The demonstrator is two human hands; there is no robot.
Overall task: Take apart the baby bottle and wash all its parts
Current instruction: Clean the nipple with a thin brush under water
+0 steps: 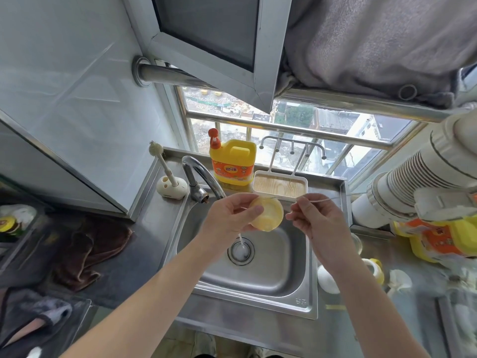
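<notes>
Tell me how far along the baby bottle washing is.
Disassembly looks done: loose parts lie on the counter right of the sink. In hand: the left hand holds a yellow cap-like part under the faucet; the right hand pinches a thin straw. The counter parts probably still need washing.

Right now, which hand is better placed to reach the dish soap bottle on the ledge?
Left hand, probably: the dish soap bottle stands directly behind it, though it holds the yellow bottle part. The right hand pinches a thin straw.

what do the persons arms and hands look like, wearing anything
Both arms are bare up to where they leave the picture: no sleeves, gloves, watch or bracelets in view. The left hand and right hand show no rings. Fingernails look short and unpainted.
</notes>
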